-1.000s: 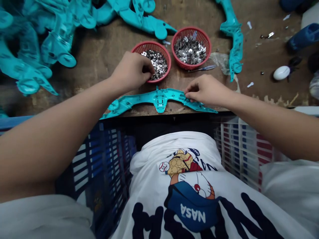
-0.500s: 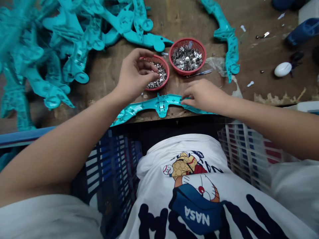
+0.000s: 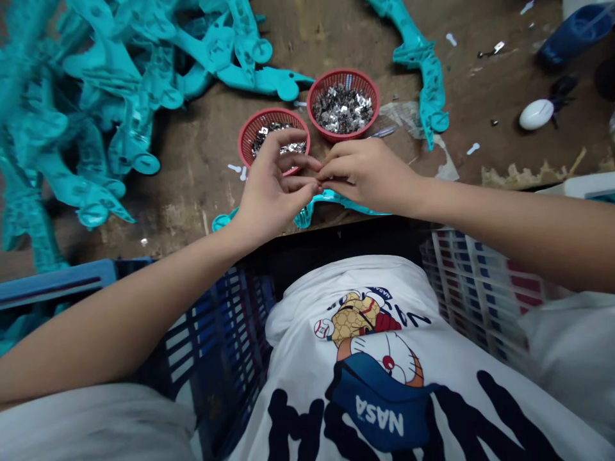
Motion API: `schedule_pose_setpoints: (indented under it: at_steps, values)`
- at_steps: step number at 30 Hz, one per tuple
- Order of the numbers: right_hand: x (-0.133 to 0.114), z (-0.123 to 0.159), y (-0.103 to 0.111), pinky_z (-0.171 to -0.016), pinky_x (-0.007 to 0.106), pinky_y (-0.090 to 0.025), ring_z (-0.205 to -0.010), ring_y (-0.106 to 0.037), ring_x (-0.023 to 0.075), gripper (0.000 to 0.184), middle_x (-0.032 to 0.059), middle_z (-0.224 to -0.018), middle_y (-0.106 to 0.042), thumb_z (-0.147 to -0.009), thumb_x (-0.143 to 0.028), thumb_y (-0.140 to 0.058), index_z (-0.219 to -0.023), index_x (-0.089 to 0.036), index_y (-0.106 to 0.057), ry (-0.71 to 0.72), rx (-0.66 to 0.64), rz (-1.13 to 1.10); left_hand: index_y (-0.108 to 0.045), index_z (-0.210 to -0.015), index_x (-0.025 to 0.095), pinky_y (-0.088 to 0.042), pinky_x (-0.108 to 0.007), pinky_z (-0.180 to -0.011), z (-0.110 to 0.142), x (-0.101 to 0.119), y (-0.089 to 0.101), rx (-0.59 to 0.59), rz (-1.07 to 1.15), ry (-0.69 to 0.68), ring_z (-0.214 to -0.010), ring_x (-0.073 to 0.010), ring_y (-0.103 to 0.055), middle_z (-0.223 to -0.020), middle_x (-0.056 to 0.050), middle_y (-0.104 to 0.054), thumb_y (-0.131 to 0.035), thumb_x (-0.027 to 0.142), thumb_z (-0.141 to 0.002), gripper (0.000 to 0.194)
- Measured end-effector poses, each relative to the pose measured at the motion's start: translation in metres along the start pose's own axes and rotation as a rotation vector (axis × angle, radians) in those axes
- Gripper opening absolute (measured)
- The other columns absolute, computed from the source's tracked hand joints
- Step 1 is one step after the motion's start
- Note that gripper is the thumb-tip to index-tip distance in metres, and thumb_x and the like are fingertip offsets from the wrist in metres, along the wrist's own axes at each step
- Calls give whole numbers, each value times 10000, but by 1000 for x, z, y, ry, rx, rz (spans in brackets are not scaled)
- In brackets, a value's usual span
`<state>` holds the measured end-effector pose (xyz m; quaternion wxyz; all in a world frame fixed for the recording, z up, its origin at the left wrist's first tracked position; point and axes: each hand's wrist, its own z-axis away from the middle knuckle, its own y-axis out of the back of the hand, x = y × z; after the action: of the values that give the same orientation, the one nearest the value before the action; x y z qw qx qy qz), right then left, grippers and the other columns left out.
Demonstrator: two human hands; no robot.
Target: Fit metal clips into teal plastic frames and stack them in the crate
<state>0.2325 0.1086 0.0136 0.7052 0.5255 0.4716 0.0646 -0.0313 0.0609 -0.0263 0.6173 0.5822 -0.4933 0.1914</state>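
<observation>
My left hand (image 3: 276,182) and my right hand (image 3: 368,174) meet at the fingertips. Thumb and fingers are pinched together on each; whatever lies between them is too small and hidden to make out. Just beneath them, along the table's front edge, a curved turquoise plastic part (image 3: 331,197) lies partly covered by both hands. Behind my left hand stands a red plastic basket (image 3: 246,137) of small shiny metal pieces. A second red basket (image 3: 331,78), filled with small metal clips (image 3: 346,109), is beyond my right hand.
Turquoise parts (image 3: 144,83) are heaped at the left, and another part (image 3: 430,83) lies at the right back. A blue container (image 3: 574,38) and a white egg-shaped object (image 3: 537,114) are farther right. Crates flank my lap: blue (image 3: 225,326), pale (image 3: 475,288).
My left hand has moved down and right from the nearer basket, and my right hand slightly left and up, so their fingertips now meet. The camera view has shifted a little.
</observation>
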Motion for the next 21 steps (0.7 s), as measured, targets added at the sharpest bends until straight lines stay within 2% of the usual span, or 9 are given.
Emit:
schedule_pose_setpoints:
  at_steps: [3, 6, 8, 10, 14, 18, 21]
  values:
    - [-2, -3, 21, -1188, 464, -661, -1321, -870, 359, 288, 99, -1351, -960, -1228, -362, -768, -1365, -290, -1011, -161, -60, -37, -388, -1894, 353, -829, -622, -1224, 3, 5, -1, -66, -30, -25, -1391, -331, -930, -1691, -185, -786, -637, 379, -1282, 660]
    - [18, -10, 30, -1163, 465, -676, -1288, -889, 370, 273, 92, -1272, -982, -1164, -350, -815, -1318, -272, -1026, -241, -34, -32, -522, -1837, 265, -748, -662, -1373, 5, -4, -8, -154, -162, -137, -1608, -390, -846, -1808, -227, -743, -629, 316, -1260, 588]
    - [37, -15, 26, -1177, 451, -668, -1274, -895, 353, 257, 95, -1226, -987, -1122, -311, -821, -1254, -248, -1032, -217, -80, -3, -666, -1746, 196, -647, -742, -1474, 8, -14, -14, -273, -336, -215, -1764, -460, -730, -1849, -262, -736, -693, 307, -1241, 518]
    - [55, -20, 18, -1187, 442, -654, -1244, -897, 324, 274, 95, -1221, -987, -1098, -255, -786, -1220, -223, -1030, -137, -163, 10, -768, -1642, 152, -590, -784, -1510, 13, -23, -21, -359, -452, -264, -1819, -492, -673, -1874, -297, -720, -744, 279, -1220, 441]
    - [69, -24, 2, -1170, 428, -648, -1246, -890, 291, 277, 80, -1284, -979, -1117, -280, -773, -1221, -236, -1026, -13, -236, -66, -825, -1594, 156, -644, -740, -1463, 18, -36, -29, -332, -486, -316, -1772, -458, -721, -1842, -293, -746, -712, 216, -1226, 390]
    - [67, -24, -8, -1179, 389, -618, -1284, -868, 250, 335, 76, -1365, -957, -1152, -295, -728, -1277, -217, -1028, 27, -234, -32, -874, -1571, 197, -686, -685, -1413, 14, -42, -29, -301, -485, -362, -1678, -419, -786, -1702, -255, -825, -620, 226, -1267, 398]
    - [65, -23, -12, -1181, 403, -614, -1318, -863, 261, 334, 68, -1414, -936, -1184, -317, -746, -1354, -243, -1025, 23, -239, 33, -896, -1561, 209, -678, -670, -1422, 9, -43, -25, -318, -504, -376, -1673, -403, -783, -1680, -242, -838, -581, 238, -1281, 423]
